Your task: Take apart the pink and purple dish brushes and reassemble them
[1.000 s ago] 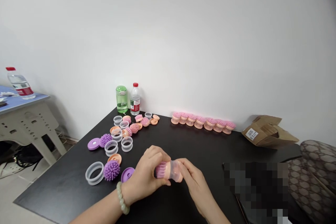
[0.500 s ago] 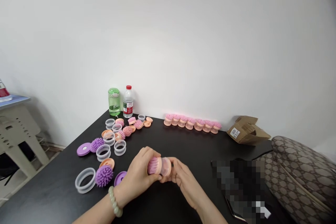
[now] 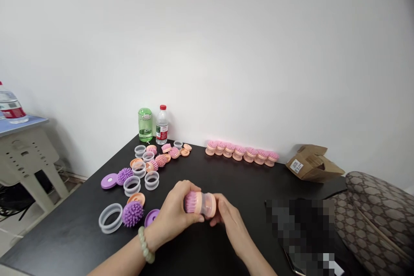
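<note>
A pink-bristled scalp brush (image 3: 203, 204) with a clear middle and peach ends is held on its side above the black table. My left hand (image 3: 176, 209), with a pale green bead bracelet at the wrist, grips its bristle end between thumb and fingers. My right hand (image 3: 231, 220) is closed around the peach base at the other end; some of its fingertips are hidden behind the base. To the left of my hands lie a purple bristle head (image 3: 132, 214), a purple cap (image 3: 152, 217), a peach cap (image 3: 136, 199) and a clear ring (image 3: 111, 218).
Several assembled pink brushes (image 3: 238, 152) stand in a row along the wall. More clear rings (image 3: 152, 180) and bristle heads spread over the left side. A green bottle (image 3: 145, 126), a water bottle (image 3: 162, 126), a cardboard box (image 3: 312, 164) and a patterned bag (image 3: 365, 220) stand around.
My right hand has shifted toward the end of the brush, baring more of the peach base. My left hand keeps its grip. The whole view has shifted slightly.
</note>
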{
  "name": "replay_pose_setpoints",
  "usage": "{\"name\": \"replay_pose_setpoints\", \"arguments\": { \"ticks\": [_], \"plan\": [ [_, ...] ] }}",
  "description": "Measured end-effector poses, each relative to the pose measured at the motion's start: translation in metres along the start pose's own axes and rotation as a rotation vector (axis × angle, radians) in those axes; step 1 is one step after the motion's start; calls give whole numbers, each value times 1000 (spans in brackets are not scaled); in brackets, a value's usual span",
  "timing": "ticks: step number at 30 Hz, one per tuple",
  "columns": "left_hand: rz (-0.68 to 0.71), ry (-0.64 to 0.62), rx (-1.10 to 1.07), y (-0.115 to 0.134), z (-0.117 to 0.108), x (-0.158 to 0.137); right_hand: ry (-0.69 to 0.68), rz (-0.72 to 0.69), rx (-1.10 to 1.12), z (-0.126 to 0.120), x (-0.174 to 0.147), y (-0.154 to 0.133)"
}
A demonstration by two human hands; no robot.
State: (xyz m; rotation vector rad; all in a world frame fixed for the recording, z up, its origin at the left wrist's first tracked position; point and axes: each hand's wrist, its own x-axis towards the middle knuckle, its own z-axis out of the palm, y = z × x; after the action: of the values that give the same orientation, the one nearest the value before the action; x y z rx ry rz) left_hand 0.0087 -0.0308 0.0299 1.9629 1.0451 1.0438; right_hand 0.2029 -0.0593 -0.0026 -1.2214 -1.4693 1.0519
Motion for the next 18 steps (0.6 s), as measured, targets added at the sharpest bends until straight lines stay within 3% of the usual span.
{"name": "replay_pose_setpoints", "arguments": {
  "ticks": [4,11,15,18],
  "plan": [
    [-62,10,-9,-1,-2,2,86,-193,-134,-4,1,-4],
    [53,-9,13,1,1,-1,-70,-17,-1,-5,2,-2],
    [5,17,39,-1,1,-1,58,-149,-86,-5,3,2],
    [-50,11,15,-2,0,0,72,-183,-129,-4,2,1]
  ]
}}
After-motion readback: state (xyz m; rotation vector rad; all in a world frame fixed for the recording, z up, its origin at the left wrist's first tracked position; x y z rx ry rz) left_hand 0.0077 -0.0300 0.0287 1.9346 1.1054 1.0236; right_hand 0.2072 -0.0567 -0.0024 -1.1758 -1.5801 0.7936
